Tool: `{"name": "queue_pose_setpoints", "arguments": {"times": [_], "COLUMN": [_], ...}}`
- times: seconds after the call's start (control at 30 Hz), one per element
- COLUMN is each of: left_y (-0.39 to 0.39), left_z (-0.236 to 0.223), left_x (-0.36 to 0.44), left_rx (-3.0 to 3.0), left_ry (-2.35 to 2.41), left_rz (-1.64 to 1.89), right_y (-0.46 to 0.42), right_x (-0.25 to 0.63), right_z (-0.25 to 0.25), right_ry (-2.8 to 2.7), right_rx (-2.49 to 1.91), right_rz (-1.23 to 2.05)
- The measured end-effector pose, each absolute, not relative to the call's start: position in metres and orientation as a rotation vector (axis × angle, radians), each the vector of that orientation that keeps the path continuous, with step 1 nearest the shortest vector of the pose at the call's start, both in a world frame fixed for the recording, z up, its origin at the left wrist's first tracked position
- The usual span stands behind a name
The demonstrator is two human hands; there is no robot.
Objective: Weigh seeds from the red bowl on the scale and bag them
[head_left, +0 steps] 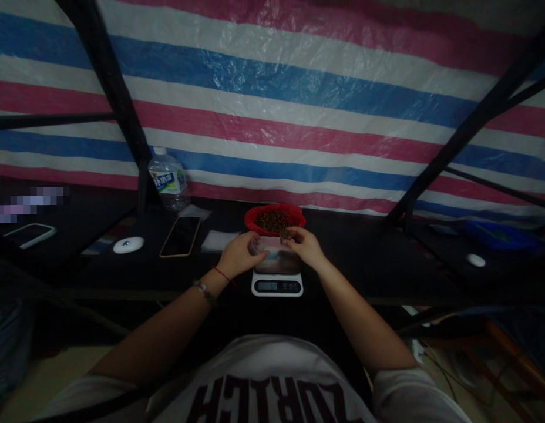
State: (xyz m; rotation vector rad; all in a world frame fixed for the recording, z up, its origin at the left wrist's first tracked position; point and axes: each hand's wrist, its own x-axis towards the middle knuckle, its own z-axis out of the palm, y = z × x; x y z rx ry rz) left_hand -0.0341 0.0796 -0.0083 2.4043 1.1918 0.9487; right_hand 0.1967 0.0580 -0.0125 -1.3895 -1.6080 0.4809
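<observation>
Probably light and limp, the clear plastic bag (271, 243) is edge-pinched by left hand (241, 255) and right hand (308, 247).

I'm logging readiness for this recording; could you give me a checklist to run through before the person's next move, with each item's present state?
1. Scale flat on the table: ok.
2. Reading on the display: cannot tell; the digits are too small and dim.
3. Hands at the clear plastic above the scale: ok, left hand and right hand on either side.
4. Firm grip on the plastic: cannot tell; the fingers are partly hidden.
5. Red bag open: ok, small brown pieces show inside.
6. Phone apart from the hands: ok, it lies to the left.
</observation>
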Motion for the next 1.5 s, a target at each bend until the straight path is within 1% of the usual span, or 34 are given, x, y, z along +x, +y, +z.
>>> {"name": "queue_pose_setpoints", "arguments": {"times": [0.07,0.17,0.33,0.6,0.77,1.07,1.23,1.3,1.37,1.5], "left_y": [0.08,0.08,0.08,0.082,0.081,0.082,0.084,0.084,0.083,0.083], "left_z": [-0.009,-0.008,-0.006,-0.008,-0.007,-0.009,-0.01,-0.01,-0.009,-0.01], "left_x": [-0.035,-0.036,-0.038,-0.037,-0.037,-0.037,-0.038,-0.038,-0.037,-0.037], "left_rx": [2.394,2.392,2.366,2.39,2.383,2.365,2.337,2.338,2.343,2.35], "left_ry": [1.182,1.182,1.193,1.191,1.195,1.216,1.24,1.251,1.25,1.241], "left_rz": [0.955,0.96,0.966,0.949,0.95,0.956,0.946,0.937,0.935,0.937], "right_y": [0.075,0.103,0.13,0.132,0.121,0.072,0.048,0.038,0.031,0.027], "right_x": [0.202,0.208,0.207,0.21,0.207,0.19,0.189,0.19,0.193,0.204], "right_z": [-0.008,-0.002,-0.008,-0.019,-0.017,-0.012,-0.018,-0.017,-0.012,-0.003], "right_ry": [-1.544,-1.606,-1.653,-1.595,-1.522,-1.729,-1.78,-1.838,-1.875,-1.856], "right_rx": [-1.396,-1.435,-1.432,-1.429,-1.319,-1.3,-1.291,-1.281,-1.271,-1.272], "right_rz": [0.405,0.296,0.353,0.439,0.558,0.551,0.602,0.544,0.42,0.245]}}
